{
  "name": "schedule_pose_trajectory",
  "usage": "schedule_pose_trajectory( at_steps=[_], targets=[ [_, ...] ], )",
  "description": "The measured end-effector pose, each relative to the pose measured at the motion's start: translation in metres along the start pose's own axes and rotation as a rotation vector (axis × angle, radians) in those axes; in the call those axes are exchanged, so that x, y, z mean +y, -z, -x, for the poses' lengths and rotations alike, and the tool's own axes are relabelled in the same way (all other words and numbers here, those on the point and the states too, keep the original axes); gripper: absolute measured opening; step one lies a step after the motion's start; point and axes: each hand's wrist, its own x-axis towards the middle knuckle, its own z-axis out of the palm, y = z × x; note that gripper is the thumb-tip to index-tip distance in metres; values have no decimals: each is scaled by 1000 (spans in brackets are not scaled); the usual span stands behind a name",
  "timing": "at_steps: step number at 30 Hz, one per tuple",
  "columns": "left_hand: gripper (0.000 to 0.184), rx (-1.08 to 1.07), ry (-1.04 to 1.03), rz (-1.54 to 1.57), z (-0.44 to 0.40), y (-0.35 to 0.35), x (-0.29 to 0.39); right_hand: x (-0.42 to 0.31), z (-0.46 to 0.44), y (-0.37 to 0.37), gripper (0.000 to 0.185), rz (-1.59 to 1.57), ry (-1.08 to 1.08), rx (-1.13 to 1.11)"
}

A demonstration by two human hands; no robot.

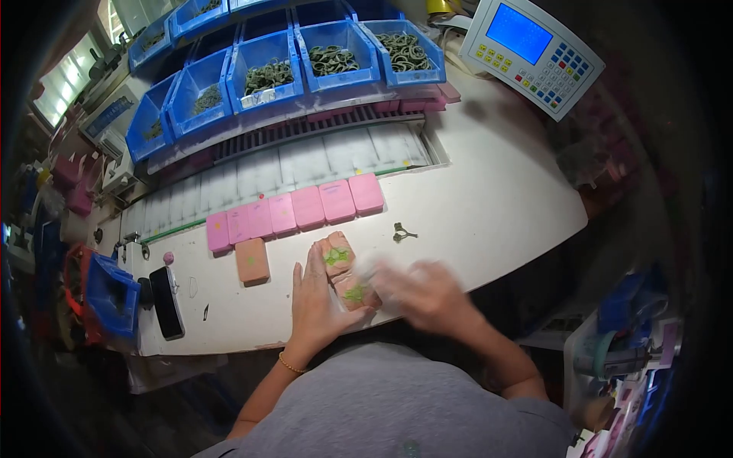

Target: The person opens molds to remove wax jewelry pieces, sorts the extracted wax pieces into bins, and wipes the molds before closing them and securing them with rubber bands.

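Note:
Two orange-pink blocks with bright green marks lie end to end near the table's front edge, the upper block [337, 254] and the lower block [356, 293]. My left hand [314, 304] rests along their left side with its fingers spread, the thumb by the lower block. Just right of the blocks is my right hand [427, 296], smeared by motion. Something whitish and blurred shows at its fingertips, too unclear to name. A small dark green branched piece [404, 233] lies on the table beyond my right hand.
Pink blocks [308, 207] stand in a row behind the hands, with an orange block [252, 261] in front of them. Blue bins [263, 72] of dark pieces line the back. A phone [166, 302] lies left; a keypad device [531, 57] stands back right.

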Motion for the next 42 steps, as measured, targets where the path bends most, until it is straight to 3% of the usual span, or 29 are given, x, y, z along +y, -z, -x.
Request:
schedule_pose_trajectory(
  at_steps=[2,5,7,8,10,12,16,17,19,20,21,22,24,25,26,28,29,30,32,36,38,39,40,42],
  targets=[
    [131,19,-24,-8,0,-1,-1,-25,-9,-21,45,-118,-4,-229],
    [132,24,-10,-29,0,-1,1,-19,-35,-20,43,-140,-48,-172],
    [134,12,-3,-2,-1,0,1,-18,-51,-25,51,-97,-78,32],
    [135,-8,4,27,0,0,2,-14,-52,-30,51,-94,-77,33],
    [138,46,-34,14,1,-1,2,-4,-55,-41,51,-125,-89,-233],
    [138,39,-31,19,0,2,3,9,-55,-26,47,-107,-114,-109],
    [131,99,-6,192,3,-1,1,32,-38,20,49,131,-359,91],
    [116,151,1,333,3,0,7,34,-28,21,49,139,-354,98],
    [108,212,26,441,4,-9,2,34,-5,7,62,172,-315,-56],
    [101,260,59,546,5,-12,0,24,0,-5,67,-73,-283,-65],
    [82,304,78,574,5,-14,3,8,0,-20,73,-322,-248,-74],
    [82,308,74,565,4,-16,6,-7,-5,-31,77,-487,-256,-70],
    [74,337,105,961,1,-17,9,-21,-13,-45,64,-702,-475,-79],
    [60,340,43,905,1,-19,2,-20,-12,-48,64,-705,-463,-80],
    [60,350,44,897,3,-18,-6,-18,-12,-53,54,-808,-517,-37],
    [49,69,-34,835,8,-9,-17,-16,-11,-65,45,-921,-567,7],
    [35,119,-32,733,10,-7,-15,-15,-11,-72,38,-1000,-532,90],
    [35,119,-32,730,11,-3,-14,-15,-11,-75,31,-1076,-497,174],
    [27,113,56,769,14,-1,-12,-14,-13,-71,29,-1019,-505,132],
    [24,212,69,754,13,2,-6,-7,-15,-67,34,-939,-530,1],
    [27,515,-171,308,9,14,-3,-2,-19,-54,43,-832,-584,98],
    [34,546,-107,242,11,16,-5,4,-15,-49,50,-752,-641,174],
    [34,547,-106,241,8,21,-3,13,-14,-37,48,-512,-615,218],
    [45,332,-156,55,1,34,6,34,-3,-34,45,-342,-649,190]
  ],
)
